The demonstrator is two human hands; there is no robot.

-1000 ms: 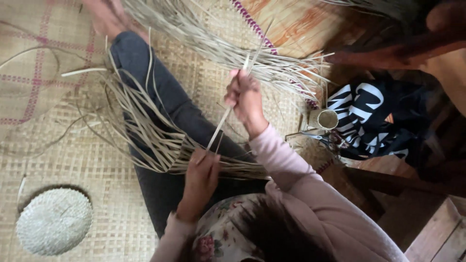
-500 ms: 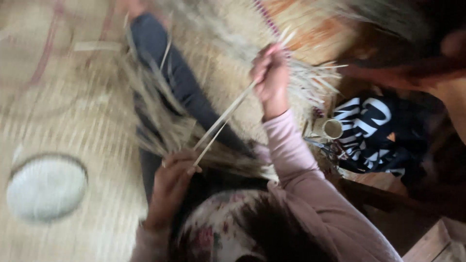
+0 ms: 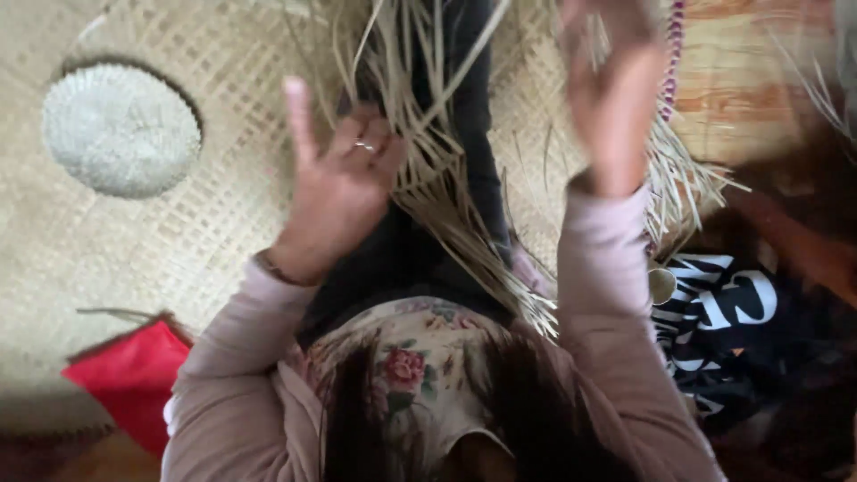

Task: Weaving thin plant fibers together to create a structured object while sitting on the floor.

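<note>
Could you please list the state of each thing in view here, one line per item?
Left hand: raised, fingers curled against the straw strips, index finger up.
Right hand: raised, blurred, grip unclear.
Straw strips: loose bundle, lying across the lap.
Round woven disc: flat on the mat.
Woven mat: spread flat.
Red cloth: lying on the mat's edge.

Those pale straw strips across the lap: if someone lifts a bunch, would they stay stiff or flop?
Probably floppy: the straw strips bend and fan loosely over the dark trousers. Likely light, since thin strands stick out unsupported near the left hand. They may snag or tangle, as they cross one another over the woven mat.
</note>
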